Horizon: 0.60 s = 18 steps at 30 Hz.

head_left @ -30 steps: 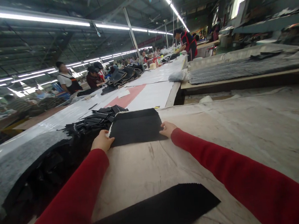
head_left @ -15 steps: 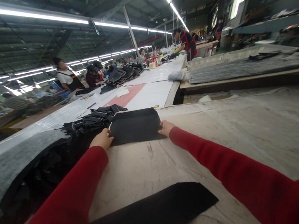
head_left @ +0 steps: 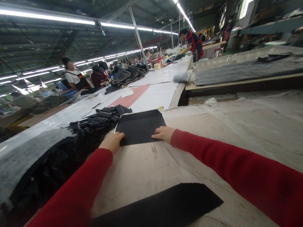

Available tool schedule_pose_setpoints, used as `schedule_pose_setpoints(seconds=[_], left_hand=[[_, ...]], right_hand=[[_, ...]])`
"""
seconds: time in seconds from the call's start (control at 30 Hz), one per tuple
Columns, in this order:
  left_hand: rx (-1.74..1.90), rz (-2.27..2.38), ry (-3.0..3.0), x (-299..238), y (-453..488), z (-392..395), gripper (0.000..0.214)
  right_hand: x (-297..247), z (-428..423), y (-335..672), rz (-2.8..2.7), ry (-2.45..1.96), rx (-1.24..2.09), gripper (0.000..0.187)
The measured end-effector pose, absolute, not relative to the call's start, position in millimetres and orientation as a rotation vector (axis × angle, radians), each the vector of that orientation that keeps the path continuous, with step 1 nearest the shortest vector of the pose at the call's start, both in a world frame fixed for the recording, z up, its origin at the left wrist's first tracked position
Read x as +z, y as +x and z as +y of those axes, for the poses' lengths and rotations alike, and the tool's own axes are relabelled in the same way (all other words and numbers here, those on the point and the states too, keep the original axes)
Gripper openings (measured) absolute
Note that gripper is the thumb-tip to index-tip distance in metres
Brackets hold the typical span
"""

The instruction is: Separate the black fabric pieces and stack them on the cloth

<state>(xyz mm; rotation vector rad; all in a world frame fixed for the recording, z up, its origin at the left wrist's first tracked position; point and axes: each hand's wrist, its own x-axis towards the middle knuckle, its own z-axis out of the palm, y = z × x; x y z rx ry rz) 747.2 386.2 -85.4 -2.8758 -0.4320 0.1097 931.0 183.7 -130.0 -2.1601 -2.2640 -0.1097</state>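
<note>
A neat stack of black fabric pieces (head_left: 141, 124) lies flat on the worn beige table (head_left: 222, 139) ahead of me. My left hand (head_left: 113, 141), in a red sleeve, curls its fingers against the stack's near left corner. At the near right edge, my right hand (head_left: 162, 133) rests with fingers stretched flat onto the fabric. A separate long black fabric strip (head_left: 155, 212) lies on the table close to me, between my arms.
A heap of black cut pieces (head_left: 99, 120) and grey felt (head_left: 25, 156) lie to the left. A long white cutting table (head_left: 149, 92) runs ahead with folded dark fabric (head_left: 124, 75). Other people work along it. A grey fabric roll (head_left: 251, 69) sits on the right bench.
Both hands have slid inward along the stack's near edge. My right hand moved from the right corner toward the middle and flattened out. The stack has stayed in place.
</note>
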Motion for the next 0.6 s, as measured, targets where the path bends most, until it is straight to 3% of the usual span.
schedule_pose_setpoints(seconds=[0.37,0.6], left_hand=[[0.177,-0.567,-2.978,-77,715,367,0.038],[-0.146,-0.480,-3.476,-34,700,269,0.043]], right_hand=[[-135,126,909,-2.168,-2.274,-0.289,0.032],[-105,72,832,-2.241,-1.665,-0.849,0.033]])
